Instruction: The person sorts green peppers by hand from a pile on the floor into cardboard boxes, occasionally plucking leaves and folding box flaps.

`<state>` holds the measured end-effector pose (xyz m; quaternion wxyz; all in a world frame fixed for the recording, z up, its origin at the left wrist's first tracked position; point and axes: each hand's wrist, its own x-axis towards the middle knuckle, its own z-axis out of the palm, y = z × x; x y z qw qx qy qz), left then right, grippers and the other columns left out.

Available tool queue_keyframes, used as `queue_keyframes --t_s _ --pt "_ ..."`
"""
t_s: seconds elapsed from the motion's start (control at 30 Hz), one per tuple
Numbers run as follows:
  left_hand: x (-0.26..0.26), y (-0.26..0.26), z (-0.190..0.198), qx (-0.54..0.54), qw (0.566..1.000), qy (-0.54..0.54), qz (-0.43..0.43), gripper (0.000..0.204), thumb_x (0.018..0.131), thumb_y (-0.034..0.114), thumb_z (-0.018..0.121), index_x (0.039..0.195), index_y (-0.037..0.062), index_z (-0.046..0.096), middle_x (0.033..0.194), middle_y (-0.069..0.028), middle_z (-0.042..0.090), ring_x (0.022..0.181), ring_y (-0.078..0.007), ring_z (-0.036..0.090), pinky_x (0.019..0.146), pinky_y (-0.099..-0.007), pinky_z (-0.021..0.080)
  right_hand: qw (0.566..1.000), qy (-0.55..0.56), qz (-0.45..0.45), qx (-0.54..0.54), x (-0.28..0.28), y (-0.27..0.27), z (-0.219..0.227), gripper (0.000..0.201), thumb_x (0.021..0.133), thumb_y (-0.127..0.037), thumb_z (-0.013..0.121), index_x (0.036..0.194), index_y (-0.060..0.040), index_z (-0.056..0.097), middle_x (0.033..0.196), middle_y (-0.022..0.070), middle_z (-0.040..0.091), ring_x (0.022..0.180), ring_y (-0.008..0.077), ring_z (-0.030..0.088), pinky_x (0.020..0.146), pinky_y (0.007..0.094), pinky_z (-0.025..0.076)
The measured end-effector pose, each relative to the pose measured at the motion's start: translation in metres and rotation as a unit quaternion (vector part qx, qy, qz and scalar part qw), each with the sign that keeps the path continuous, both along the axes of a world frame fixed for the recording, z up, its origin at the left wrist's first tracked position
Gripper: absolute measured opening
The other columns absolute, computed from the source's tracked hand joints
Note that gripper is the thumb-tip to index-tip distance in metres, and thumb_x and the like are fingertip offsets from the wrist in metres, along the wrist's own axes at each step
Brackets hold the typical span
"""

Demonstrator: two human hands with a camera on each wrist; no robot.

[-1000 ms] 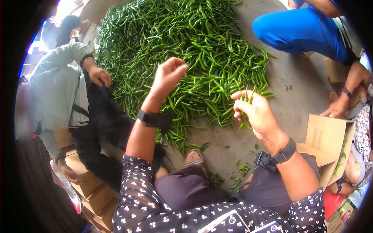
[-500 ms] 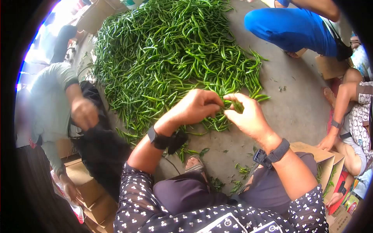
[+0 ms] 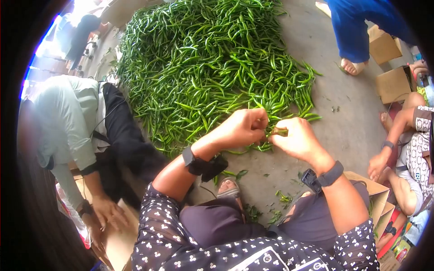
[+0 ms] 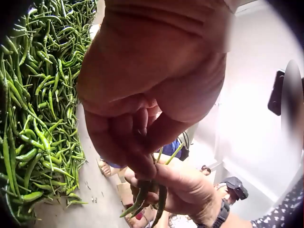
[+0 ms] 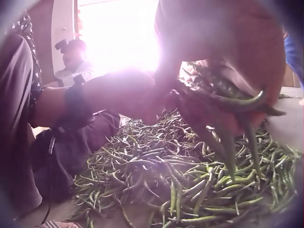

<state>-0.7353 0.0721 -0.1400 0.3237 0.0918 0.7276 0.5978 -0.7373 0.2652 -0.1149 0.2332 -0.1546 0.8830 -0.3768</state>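
Just in front of a wide heap of green chillies (image 3: 212,58), both hands meet. The right hand (image 3: 298,140) holds a small bunch of green chillies (image 5: 237,102) between thumb and fingers, their tips pointing out past the palm in the right wrist view. The left hand (image 3: 244,128) has curled fingers and pinches at the stem end of the bunch. From the left wrist, its fingertips overlap the held chillies (image 4: 142,197), and thin stems (image 4: 175,154) stick up beside them. The left palm hides part of the pinch.
A person in a pale green top (image 3: 68,113) bends over a cardboard box (image 3: 122,239) at the left. Another box (image 3: 373,187) stands beside the right knee, near a seated person's hand (image 3: 377,165). Leaf scraps (image 3: 275,214) lie on the floor (image 3: 337,92) between the feet.
The left hand has come down from over the heap to meet the right hand at the chillies. The person in blue trousers has risen from a squat; the person at left now leans to a box.
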Motion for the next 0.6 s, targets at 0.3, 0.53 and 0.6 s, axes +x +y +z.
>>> queue_keyframes --t_s 0.3,0.53,0.6 --pt "-0.004 0.007 -0.003 -0.184 0.954 0.018 -0.235 0.037 0.078 0.031 0.065 0.108 0.01 0.063 0.092 -0.0182 0.066 0.087 -0.0326 0.063 0.079 -0.0386 0.049 0.931 -0.213 -0.113 -0.273 0.016 -0.001 0.023 0.016 0.086 -0.016 0.059 0.079 -0.0014 0.06 0.065 0.0019 0.06 0.059 0.0081 0.055 0.053 0.024 0.045" --pt "-0.031 -0.083 -0.074 -0.549 0.744 0.328 0.193 0.032 0.078 0.023 0.064 0.107 0.009 0.061 0.12 -0.0152 0.053 0.11 -0.0333 0.05 0.085 -0.0477 0.046 0.852 -0.312 -0.244 -0.341 0.007 0.014 0.011 0.022 0.092 -0.027 0.052 0.089 -0.0055 0.057 0.071 0.0028 0.061 0.059 0.0128 0.063 0.046 0.0215 0.042" --pt "-0.02 -0.09 -0.088 -0.565 0.777 0.215 0.176 0.043 0.077 0.028 0.066 0.116 0.0112 0.057 0.13 -0.0149 0.045 0.119 -0.0376 0.042 0.088 -0.052 0.043 0.855 -0.312 -0.239 -0.339 0.006 0.016 0.01 0.021 0.092 -0.027 0.053 0.09 -0.0068 0.056 0.072 0.0022 0.061 0.059 0.0121 0.062 0.045 0.0212 0.041"
